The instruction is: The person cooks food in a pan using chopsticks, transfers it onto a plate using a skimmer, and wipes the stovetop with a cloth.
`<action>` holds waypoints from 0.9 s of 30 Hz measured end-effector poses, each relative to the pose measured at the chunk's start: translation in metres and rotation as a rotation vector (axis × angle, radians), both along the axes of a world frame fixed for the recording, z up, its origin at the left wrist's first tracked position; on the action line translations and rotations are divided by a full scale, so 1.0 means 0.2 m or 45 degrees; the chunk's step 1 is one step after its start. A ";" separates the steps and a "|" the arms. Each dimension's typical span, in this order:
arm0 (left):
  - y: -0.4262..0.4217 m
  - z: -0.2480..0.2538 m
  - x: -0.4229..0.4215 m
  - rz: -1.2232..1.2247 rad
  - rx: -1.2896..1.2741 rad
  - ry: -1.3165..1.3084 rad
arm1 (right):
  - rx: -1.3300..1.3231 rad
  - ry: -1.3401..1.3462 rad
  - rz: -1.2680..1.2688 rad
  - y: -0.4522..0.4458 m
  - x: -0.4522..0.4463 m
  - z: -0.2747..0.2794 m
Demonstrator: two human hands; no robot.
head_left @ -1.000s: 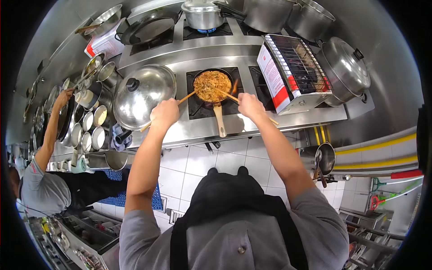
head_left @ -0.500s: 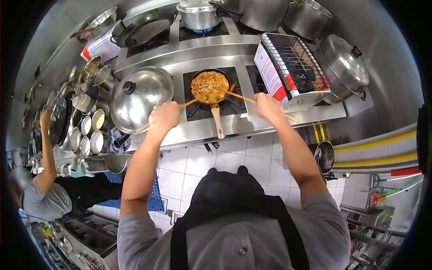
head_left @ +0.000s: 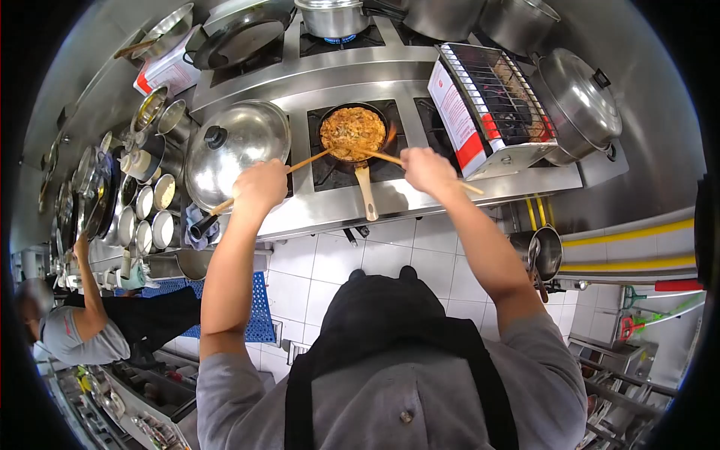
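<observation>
A frying pan point(head_left: 388, 120) with a pale wooden handle point(head_left: 366, 195) sits on a stove burner, filled with orange-brown chopped food point(head_left: 352, 132). My left hand point(head_left: 261, 185) is wrapped round a long wooden stick-like utensil point(head_left: 309, 160), whose far end reaches the pan's left front. In my right hand point(head_left: 430, 172) is a second wooden utensil point(head_left: 382, 156), with its tip at the front of the food. The exact shape of both tips is hard to make out. An orange flame point(head_left: 391, 132) shows beside the pan's right rim.
Left of the pan lies a domed lid point(head_left: 236, 154). To its right stand a wire grill rack point(head_left: 491, 79) and a lidded pot point(head_left: 577, 101). Another pot point(head_left: 334, 19) is over a blue flame behind. White containers point(head_left: 163, 229) and a co-worker point(head_left: 82, 330) are at left.
My right hand has moved left, nearer the pan, with its utensil. My left hand has shifted slightly left. The view has tilted a little, and the co-worker's raised hand is lower.
</observation>
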State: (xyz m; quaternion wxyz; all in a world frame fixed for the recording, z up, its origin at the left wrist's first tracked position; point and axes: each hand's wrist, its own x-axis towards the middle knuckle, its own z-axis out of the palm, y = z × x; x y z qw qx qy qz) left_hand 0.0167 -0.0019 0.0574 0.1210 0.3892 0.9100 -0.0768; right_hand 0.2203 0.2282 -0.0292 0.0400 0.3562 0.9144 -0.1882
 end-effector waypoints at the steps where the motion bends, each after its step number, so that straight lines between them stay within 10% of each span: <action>1: 0.00 -0.06 -0.03 0.011 -0.008 -0.001 | 0.036 -0.034 0.025 0.01 -0.02 -0.06; 15: 0.00 -0.02 0.09 -0.094 0.133 -0.165 | 0.271 -0.091 0.021 0.15 0.08 0.46; 27: 0.17 -0.36 -0.08 0.111 0.157 -0.017 | 0.258 0.019 -0.105 0.17 0.00 -0.06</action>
